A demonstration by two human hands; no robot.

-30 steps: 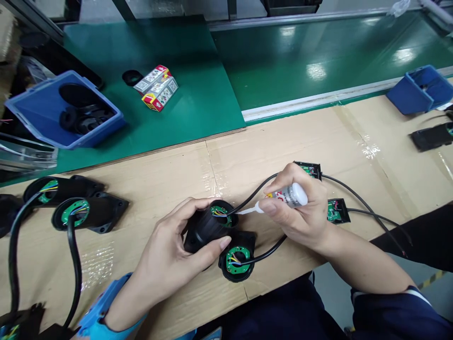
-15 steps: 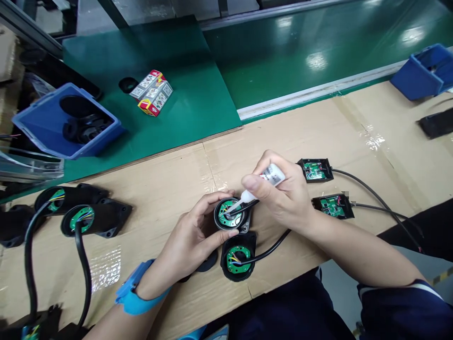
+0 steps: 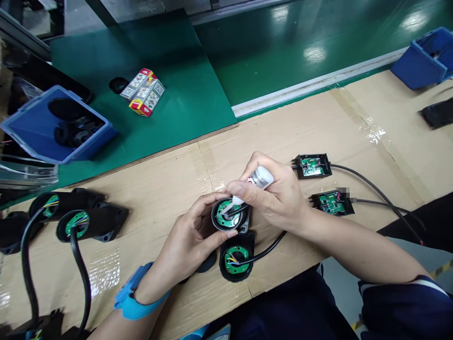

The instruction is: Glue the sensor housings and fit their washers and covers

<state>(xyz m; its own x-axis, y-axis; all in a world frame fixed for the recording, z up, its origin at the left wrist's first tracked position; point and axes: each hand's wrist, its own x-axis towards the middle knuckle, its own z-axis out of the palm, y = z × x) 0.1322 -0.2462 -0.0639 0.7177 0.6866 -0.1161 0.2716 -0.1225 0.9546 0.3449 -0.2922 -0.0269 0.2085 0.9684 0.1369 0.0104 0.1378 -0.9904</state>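
My left hand [image 3: 189, 238] is wrapped round a black round housing [image 3: 228, 215] with a green circuit ring inside, holding it upright on the cardboard-covered bench [image 3: 159, 189]. My right hand [image 3: 274, 196] grips a small white glue bottle [image 3: 260, 178], its nozzle tip dipped into the ring. A black cable [image 3: 264, 252] runs from a second identical housing [image 3: 236, 257] lying just below, nearer me. A blue wrist strap [image 3: 132, 295] circles my left wrist.
Two more housings with cables [image 3: 76, 222] lie at the left. Two small open black boxes with circuit boards [image 3: 313, 166] [image 3: 331, 202] sit to the right. Blue bins [image 3: 53, 125] [image 3: 426, 59] stand left and far right. A printed carton [image 3: 141, 92] rests on the green mat.
The housing was tipped from lying sideways to facing up. The glue bottle swung down so its nozzle now sits inside the ring.
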